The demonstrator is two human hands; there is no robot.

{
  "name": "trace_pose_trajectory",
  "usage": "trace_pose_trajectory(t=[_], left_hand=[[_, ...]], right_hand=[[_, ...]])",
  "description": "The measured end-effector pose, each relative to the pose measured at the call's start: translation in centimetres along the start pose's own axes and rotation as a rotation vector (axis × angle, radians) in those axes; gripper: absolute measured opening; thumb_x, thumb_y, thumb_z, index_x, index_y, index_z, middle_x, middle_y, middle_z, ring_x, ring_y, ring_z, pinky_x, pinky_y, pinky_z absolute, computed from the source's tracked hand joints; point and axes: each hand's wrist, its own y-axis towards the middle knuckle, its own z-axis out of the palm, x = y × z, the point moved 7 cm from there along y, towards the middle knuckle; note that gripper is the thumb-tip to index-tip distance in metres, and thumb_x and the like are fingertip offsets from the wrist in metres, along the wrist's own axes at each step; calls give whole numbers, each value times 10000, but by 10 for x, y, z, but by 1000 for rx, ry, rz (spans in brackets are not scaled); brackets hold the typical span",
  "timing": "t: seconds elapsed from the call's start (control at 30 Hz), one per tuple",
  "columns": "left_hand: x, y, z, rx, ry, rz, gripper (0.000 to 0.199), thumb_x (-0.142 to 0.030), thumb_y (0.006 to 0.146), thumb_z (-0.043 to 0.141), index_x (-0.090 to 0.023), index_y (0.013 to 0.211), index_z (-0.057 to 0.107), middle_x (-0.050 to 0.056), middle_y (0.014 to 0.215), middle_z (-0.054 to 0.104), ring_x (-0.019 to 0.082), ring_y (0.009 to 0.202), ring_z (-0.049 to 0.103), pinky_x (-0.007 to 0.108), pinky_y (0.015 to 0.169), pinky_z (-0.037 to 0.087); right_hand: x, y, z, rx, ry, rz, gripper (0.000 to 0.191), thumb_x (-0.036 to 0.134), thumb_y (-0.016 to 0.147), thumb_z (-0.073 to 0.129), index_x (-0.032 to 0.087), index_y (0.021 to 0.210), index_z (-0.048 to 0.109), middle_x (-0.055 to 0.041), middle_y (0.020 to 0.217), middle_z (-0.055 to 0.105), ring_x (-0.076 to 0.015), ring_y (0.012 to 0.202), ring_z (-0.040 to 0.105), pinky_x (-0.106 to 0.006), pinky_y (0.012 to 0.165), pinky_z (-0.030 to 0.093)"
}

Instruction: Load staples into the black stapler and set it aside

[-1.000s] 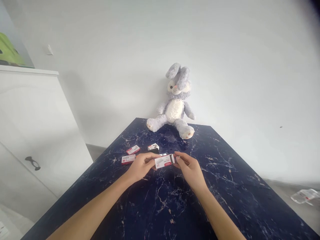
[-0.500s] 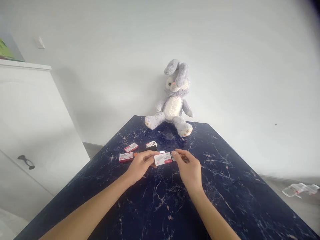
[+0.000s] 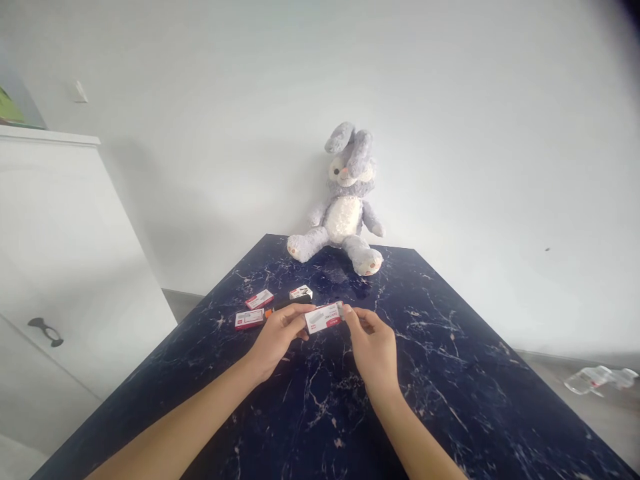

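My left hand (image 3: 283, 333) pinches the left end of a small white and red staple box (image 3: 321, 319), held tilted above the table with its printed face toward me. At the box's right end, the thumb and fingers of my right hand (image 3: 373, 337) are closed on a small grey piece (image 3: 341, 311), which looks like a strip of staples; most of it is hidden. Just beyond my left fingers lies a black object with an orange end (image 3: 290, 305), partly covered by the hand.
Two red and white boxes, one nearer (image 3: 249, 319) and one farther (image 3: 259, 299), lie left of my hands. Another small white box (image 3: 301, 292) is behind the black object. A grey plush rabbit (image 3: 345, 213) sits at the far edge of the dark blue marbled table (image 3: 320, 413). A white cabinet (image 3: 60, 233) stands left.
The staple box has tilted, its right end now higher, and the grey piece sits closer against that end. Both hands stay closed; the whole view has shifted slightly.
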Motion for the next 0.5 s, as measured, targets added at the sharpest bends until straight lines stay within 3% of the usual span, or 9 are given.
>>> trace_pose_trajectory(t=[0.13, 0.33, 0.4, 0.5], left_hand=[[0, 2, -4, 9, -83, -22, 294, -399, 872, 668, -193, 1078, 705, 73, 1002, 712, 173, 838, 607, 280, 701, 496], [-5, 1, 2, 154, -153, -71, 253, -374, 863, 684, -199, 1046, 696, 62, 958, 694, 144, 755, 590, 265, 656, 480], [-4, 1, 1, 148, -119, -70, 258, -375, 859, 683, -192, 1042, 697, 62, 931, 688, 152, 758, 596, 261, 639, 483], [-1, 2, 0, 89, -90, -65, 305, -375, 851, 687, -188, 1091, 693, 84, 994, 689, 191, 846, 617, 271, 642, 512]], right_hand=[[1, 1, 10, 130, 144, 31, 406, 586, 844, 599, 225, 947, 753, -47, 910, 756, -249, 842, 652, -325, 721, 500], [-13, 4, 25, 331, 506, 230, 309, 499, 755, 753, 235, 879, 652, -17, 847, 739, -177, 743, 647, -271, 662, 506], [-16, 5, 27, 367, 492, 237, 316, 492, 744, 766, 229, 871, 644, -23, 854, 740, -179, 745, 657, -278, 669, 520], [-16, 8, 21, 305, 340, 153, 352, 532, 766, 725, 203, 888, 701, -59, 900, 753, -221, 811, 686, -330, 757, 551]])
